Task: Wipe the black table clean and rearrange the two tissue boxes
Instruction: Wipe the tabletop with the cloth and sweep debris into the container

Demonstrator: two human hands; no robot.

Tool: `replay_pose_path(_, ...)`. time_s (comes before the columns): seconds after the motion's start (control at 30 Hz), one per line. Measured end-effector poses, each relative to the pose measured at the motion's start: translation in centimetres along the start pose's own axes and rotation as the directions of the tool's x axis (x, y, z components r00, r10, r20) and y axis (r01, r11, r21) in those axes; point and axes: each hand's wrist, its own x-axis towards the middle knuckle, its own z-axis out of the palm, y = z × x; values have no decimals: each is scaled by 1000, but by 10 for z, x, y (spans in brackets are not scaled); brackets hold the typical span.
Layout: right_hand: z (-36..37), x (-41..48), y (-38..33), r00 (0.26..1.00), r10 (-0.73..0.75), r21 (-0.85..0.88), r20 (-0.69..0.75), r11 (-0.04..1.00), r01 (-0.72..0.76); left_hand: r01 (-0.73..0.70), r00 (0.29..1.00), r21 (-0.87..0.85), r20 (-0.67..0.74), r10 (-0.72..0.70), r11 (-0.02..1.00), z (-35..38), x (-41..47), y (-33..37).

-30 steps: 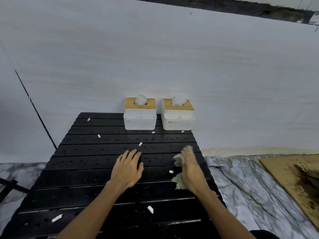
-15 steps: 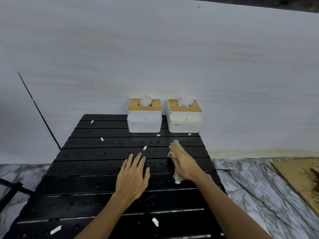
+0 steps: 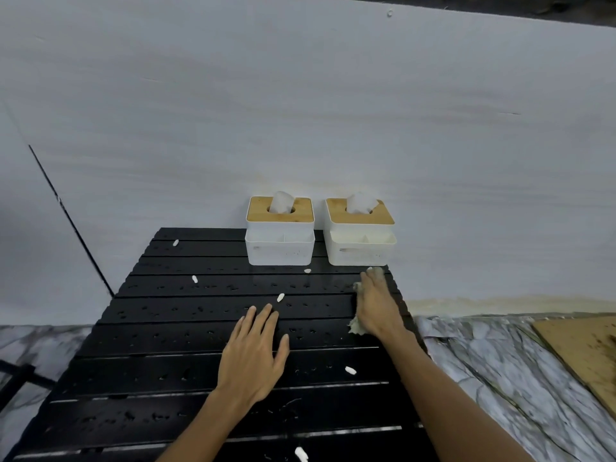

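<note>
The black slatted table (image 3: 160, 331) carries several small white scraps and wet spots. Two white tissue boxes with wooden lids stand side by side at its far edge against the wall, the left box (image 3: 280, 250) and the right box (image 3: 360, 248). My right hand (image 3: 376, 303) presses a crumpled grey-green cloth (image 3: 356, 327) flat on the table's right side, just in front of the right box. Most of the cloth is hidden under the hand. My left hand (image 3: 255, 353) rests flat on the table's middle, fingers spread, holding nothing.
A pale wall (image 3: 300, 111) rises directly behind the table. Marble-patterned floor (image 3: 500, 378) lies to the right, with a brown board (image 3: 586, 348) at the far right. A dark metal frame (image 3: 20, 381) pokes in at the left.
My right hand has slid the cloth away from me and rightward, up toward the right tissue box. The left hand has stayed flat on the table.
</note>
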Motion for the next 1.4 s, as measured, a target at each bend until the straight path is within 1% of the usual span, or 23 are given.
replay_pose_path(0.07,0,-6,-12,984,-114,68,134,992,105,-5,1000,5,2,5,1000,0,0,-1)
replay_pose_path(0.13,-1,-17,-13,936,-271,139,223,960,245,-9,1000,10,0,9,1000,1,-1,-1)
replay_pose_path(0.17,-3,-22,-11,922,-315,162,225,945,283,-12,1000,14,-1,12,1000,1,-1,-2)
replay_pose_path(0.2,-6,-26,-8,929,-310,191,201,943,273,-16,1000,18,-3,16,1000,1,-1,-2)
replay_pose_path(0.23,-10,-30,-7,953,-266,229,146,946,229,-18,1000,19,-6,18,1000,1,-1,-2)
replay_pose_path(0.3,-16,-26,-1,998,-68,347,-1,936,64,-15,1000,24,-13,15,1000,1,0,-2)
replay_pose_path(0.33,-18,-19,4,997,48,371,-65,928,-20,-14,1000,27,-15,15,1000,1,0,-3)
replay_pose_path(0.4,-15,0,19,965,232,287,-122,939,-189,-17,1000,32,-19,18,999,1,0,-3)
replay_pose_path(0.43,-12,10,22,953,278,237,-117,940,-245,-20,1000,33,-20,20,999,1,0,-3)
replay_pose_path(0.47,-6,19,25,955,278,193,-101,947,-255,-22,1000,36,-22,23,999,1,0,-3)
replay_pose_path(0.53,4,30,22,969,231,171,-82,962,-215,-23,999,39,-21,24,999,1,0,-4)
replay_pose_path(0.6,9,32,10,980,189,198,-67,965,-173,-23,999,37,-24,24,999,1,1,-4)
replay_pose_path(0.67,13,30,1,998,47,137,-40,990,-41,-27,999,33,-30,28,999,1,1,-3)
replay_pose_path(0.73,16,24,-6,992,-103,119,70,988,94,-35,999,29,-32,36,999,1,1,-4)
replay_pose_path(0.8,16,17,-7,953,-265,209,149,950,232,-43,999,32,-32,44,999,0,1,-5)
replay_pose_path(0.87,12,9,-5,928,-355,280,113,907,313,-53,998,29,-29,53,998,-2,2,-6)
replay_pose_path(0.93,3,0,-4,960,-281,348,-12,898,268,-59,998,20,-30,59,998,-5,2,-10)
replay_pose_path(1.03,-5,4,9,980,-26,371,-199,924,99,-49,998,7,-34,49,999,-6,4,-18)
replay_pose_path(1.07,-3,9,15,974,50,336,-222,942,28,-45,998,9,-33,45,999,-7,4,-20)
replay_pose_path(1.13,2,19,17,970,142,260,-195,962,-89,-44,999,21,-24,45,999,-8,5,-23)
replay_pose_path(1.2,11,26,5,976,159,203,-149,971,-128,-50,999,24,-5,50,998,-8,5,-24)
replay_pose_path(1.3,21,28,-27,990,106,142,-97,986,-92,-48,999,4,-2,48,999,-6,3,-24)
replay_pose_path(1.4,24,20,-53,997,48,180,-52,983,-38,-52,999,-23,-4,52,998,-5,2,-25)
